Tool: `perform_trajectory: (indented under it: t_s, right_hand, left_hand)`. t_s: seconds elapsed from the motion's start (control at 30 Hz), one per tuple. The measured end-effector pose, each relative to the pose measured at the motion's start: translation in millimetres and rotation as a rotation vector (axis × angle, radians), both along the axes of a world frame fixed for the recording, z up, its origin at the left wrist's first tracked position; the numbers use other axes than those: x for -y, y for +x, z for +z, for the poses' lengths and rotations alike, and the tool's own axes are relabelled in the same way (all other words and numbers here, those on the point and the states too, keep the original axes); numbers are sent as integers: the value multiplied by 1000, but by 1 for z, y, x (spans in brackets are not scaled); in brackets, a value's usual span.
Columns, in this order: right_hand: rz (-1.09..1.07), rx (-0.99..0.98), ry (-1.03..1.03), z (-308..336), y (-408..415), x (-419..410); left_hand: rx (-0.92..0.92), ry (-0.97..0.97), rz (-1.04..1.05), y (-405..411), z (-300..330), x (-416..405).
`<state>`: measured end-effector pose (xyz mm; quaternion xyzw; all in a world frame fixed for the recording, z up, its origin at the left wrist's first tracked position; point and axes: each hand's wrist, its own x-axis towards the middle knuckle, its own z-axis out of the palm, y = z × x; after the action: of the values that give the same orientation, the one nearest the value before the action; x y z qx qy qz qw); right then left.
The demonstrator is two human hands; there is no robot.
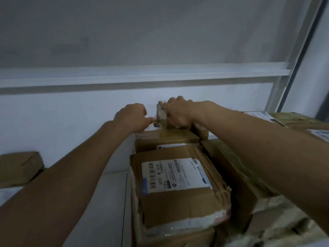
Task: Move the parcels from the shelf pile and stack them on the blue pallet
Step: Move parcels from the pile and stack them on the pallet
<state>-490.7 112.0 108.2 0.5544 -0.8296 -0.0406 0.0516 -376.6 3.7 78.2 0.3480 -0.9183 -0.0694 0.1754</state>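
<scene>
A pile of taped cardboard parcels fills the shelf in front of me. At its far top stands a small brown parcel [161,114], tilted up against the white wall. My right hand [178,113] grips it from the right, fingers curled over its top edge. My left hand [132,116] is at its left side with fingers curled, its fingertips touching the parcel's lower left corner and a white box [153,127] below. Nearer to me lies a crumpled parcel with a white shipping label [175,177]. No blue pallet is in view.
A flat brown parcel [165,138] lies under the held one. More wrapped parcels [258,202] are heaped at the right. A lone brown parcel [19,168] sits at the left. The white shelf board [110,202] shows between them. A metal shelf rail [142,75] runs overhead.
</scene>
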Motion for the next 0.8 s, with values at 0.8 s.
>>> perform_trajectory:
  t_s: [0.8]
  right_hand:
    - [528, 146, 60, -41, 259, -56]
  left_hand:
    - [251, 175, 551, 305, -33, -141]
